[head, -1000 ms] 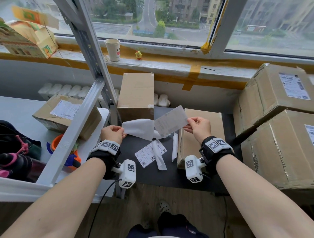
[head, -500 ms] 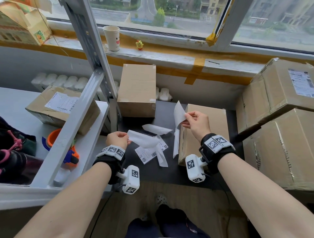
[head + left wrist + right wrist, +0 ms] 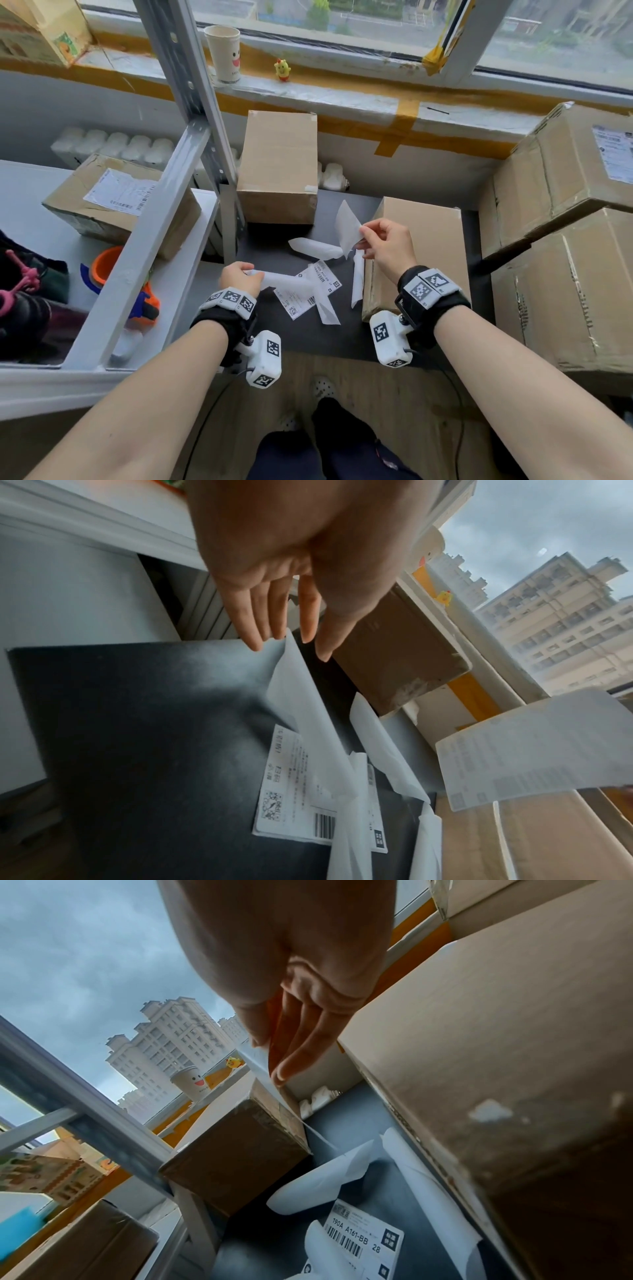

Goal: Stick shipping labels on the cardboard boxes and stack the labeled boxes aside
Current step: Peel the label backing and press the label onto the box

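Nearest, the left hand (image 3: 239,279) sits low over the front-left edge of the black table (image 3: 301,339), fingers extended and close together, the fingertips (image 3: 255,642) pinching one end of a translucent backing sheet (image 3: 284,281) that trails right across a printed shipping label (image 3: 310,291) lying flat on the table. Slightly farther and to the right, the right hand (image 3: 388,245) is raised above the table; thumb and forefinger pinch the edge of a peeled shipping label (image 3: 346,226), which stands nearly upright, the other fingers loosely extended. In the left wrist view this label's (image 3: 534,753) faint print shows through. Directly under and beside the right hand lies an unlabeled flat cardboard box (image 3: 421,253), with a curled backing strip (image 3: 357,282) leaning against its left side. Another curled backing sheet (image 3: 315,249) lies on the table between the hands. Farther back stands a taller unlabeled cardboard box (image 3: 279,164). At far right, two large labeled boxes (image 3: 565,192) are stacked one on the other. On the grey shelf (image 3: 30,205) at left rests another labeled box (image 3: 120,202). Farthest, a paper cup (image 3: 224,53) and a small yellow figurine (image 3: 282,70) stand on the windowsill.
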Tool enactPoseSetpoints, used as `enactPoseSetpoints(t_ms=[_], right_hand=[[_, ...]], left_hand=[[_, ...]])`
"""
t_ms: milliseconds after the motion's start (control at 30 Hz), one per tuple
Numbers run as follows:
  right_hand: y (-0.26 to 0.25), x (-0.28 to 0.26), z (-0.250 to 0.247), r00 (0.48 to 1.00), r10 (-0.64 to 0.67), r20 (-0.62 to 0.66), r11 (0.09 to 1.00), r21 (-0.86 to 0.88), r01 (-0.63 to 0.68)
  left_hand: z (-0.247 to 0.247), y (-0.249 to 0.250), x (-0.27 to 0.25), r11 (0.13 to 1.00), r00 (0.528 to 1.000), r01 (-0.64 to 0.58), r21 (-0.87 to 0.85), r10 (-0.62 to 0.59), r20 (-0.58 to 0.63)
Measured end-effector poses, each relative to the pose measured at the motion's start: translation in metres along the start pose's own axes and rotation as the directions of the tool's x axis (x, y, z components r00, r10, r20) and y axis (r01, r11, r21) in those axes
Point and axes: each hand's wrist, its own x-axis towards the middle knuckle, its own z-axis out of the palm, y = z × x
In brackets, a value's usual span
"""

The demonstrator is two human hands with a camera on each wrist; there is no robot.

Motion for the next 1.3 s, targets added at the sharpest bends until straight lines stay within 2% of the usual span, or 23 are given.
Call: enactPoseSetpoints(t_ms=[167, 300, 367, 433, 533, 633, 767, 1033, 1300], right_hand=[[-0.016, -0.01, -0.004, 0.999, -0.044, -0.003, 0.999, -0.016, 0.044], [-0.028, -0.018, -0.008, 0.997, -0.08, -0.018, 0.997, -0.016, 0.08], [-0.032, -0.023, -0.01, 0.993, -0.114, -0.014, 0.993, -0.039, 0.114], [-0.036, -0.028, -0.011, 0.987, -0.16, -0.007, 0.984, -0.077, 0.159], [-0.04, -0.033, -0.013, 0.97, -0.242, -0.003, 0.96, -0.146, 0.239], [-0.045, -0.038, -0.018, 0.939, -0.344, -0.003, 0.906, -0.262, 0.331], [-0.05, -0.045, -0.027, 0.908, -0.418, -0.023, 0.87, -0.297, 0.393], [-0.044, -0.055, -0.045, 0.914, -0.406, -0.019, 0.869, -0.316, 0.38], [-0.033, -0.064, -0.075, 0.972, -0.194, -0.129, 0.96, -0.229, 0.161]], left_hand=[[-0.008, 0.032, -0.01, 0.992, 0.997, -0.08, 0.093, 0.081, -0.004], [-0.015, 0.053, -0.02, 0.992, 0.997, -0.079, 0.103, 0.078, 0.014], [-0.016, 0.065, -0.026, 0.99, 0.989, -0.128, 0.056, 0.123, 0.087], [-0.013, 0.081, -0.032, 0.984, 0.967, -0.168, -0.067, 0.177, 0.184], [-0.011, 0.116, -0.048, 0.956, 0.924, -0.129, -0.263, 0.212, 0.318], [-0.013, 0.145, -0.062, 0.941, 0.9, -0.099, -0.325, 0.224, 0.374], [-0.011, 0.161, -0.064, 0.946, 0.9, -0.083, -0.312, 0.205, 0.384], [-0.002, 0.167, -0.068, 0.945, 0.894, -0.105, -0.309, 0.226, 0.387], [0.017, 0.169, -0.079, 0.901, 0.863, -0.259, -0.349, 0.378, 0.335]])
